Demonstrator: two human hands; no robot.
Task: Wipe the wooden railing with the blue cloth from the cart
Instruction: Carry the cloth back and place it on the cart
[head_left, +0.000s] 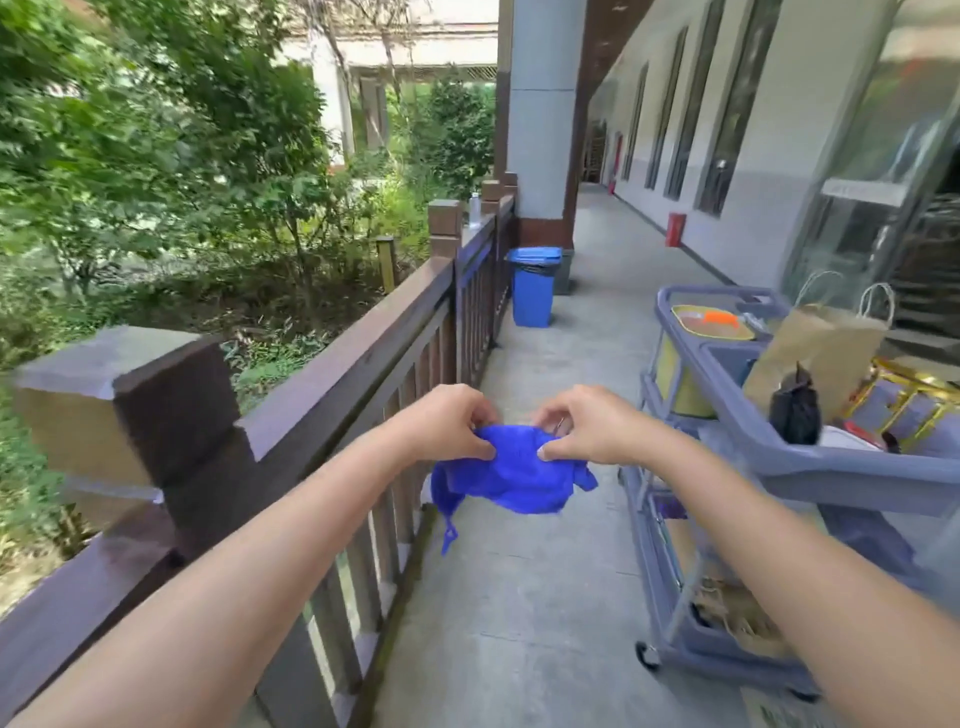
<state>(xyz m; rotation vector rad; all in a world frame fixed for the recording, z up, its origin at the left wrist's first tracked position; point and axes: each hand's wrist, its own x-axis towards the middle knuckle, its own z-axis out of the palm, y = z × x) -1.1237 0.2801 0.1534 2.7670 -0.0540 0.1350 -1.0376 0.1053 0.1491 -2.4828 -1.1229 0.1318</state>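
Observation:
The blue cloth (514, 475) hangs crumpled in the air over the concrete walkway, held by its top edge. My left hand (447, 422) pinches its left part and my right hand (587, 423) pinches its right part, the two hands close together. The dark brown wooden railing (358, 358) runs along my left from the near corner post (124, 400) away to the far pillar. The cloth is to the right of the railing and does not touch it. The grey cart (852, 470) stands to my right.
The cart carries a yellow bucket (691, 358), a brown paper bag (815, 353) and a small black bag (795, 408). A blue bin (534, 286) stands by the railing further on. A bottle (474, 209) sits on the far rail. Bushes lie beyond the railing.

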